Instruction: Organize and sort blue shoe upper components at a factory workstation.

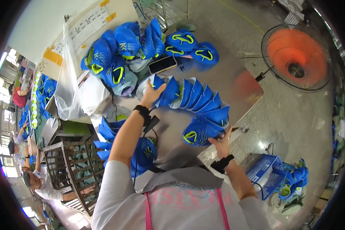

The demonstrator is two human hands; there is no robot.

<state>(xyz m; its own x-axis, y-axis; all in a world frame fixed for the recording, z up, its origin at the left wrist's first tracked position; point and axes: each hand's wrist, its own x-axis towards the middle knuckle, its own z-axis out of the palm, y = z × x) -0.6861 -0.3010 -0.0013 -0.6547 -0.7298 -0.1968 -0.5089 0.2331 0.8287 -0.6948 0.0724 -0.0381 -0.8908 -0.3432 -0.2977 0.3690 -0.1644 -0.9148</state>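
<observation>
Left hand (153, 93) reaches farther forward; right hand (221, 146) sits nearer.

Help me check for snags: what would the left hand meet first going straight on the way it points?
First, the blue upper right at the left hand; beyond it, the phone seems roughly in line, though depth is unclear.

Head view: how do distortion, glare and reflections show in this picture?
In the head view, straight edges bow near the black rim; windows at far left are washed out; the floor at lower right has a bright glare spot; the tabletop blurrily mirrors the orange fan.
</observation>
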